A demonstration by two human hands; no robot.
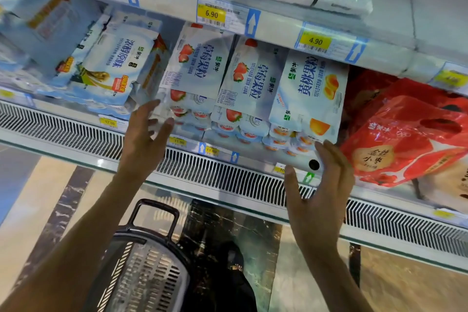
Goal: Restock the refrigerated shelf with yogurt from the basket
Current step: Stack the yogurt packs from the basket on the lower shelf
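Looks well along for this round, with 3 yogurt packs [250, 83] standing side by side on the refrigerated shelf [222, 177], left hand [144, 134] and right hand [321, 190] spread wide, holding nothing, flanking them, and the basket [147, 268] down on the floor [38, 197], contents unseen.

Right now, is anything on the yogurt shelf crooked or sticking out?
Yes. The peach yogurt pack sticks out past the shelf edge, partly covering a price tag, farther than the strawberry packs beside it. The plain packs on the left lie piled at a slant.
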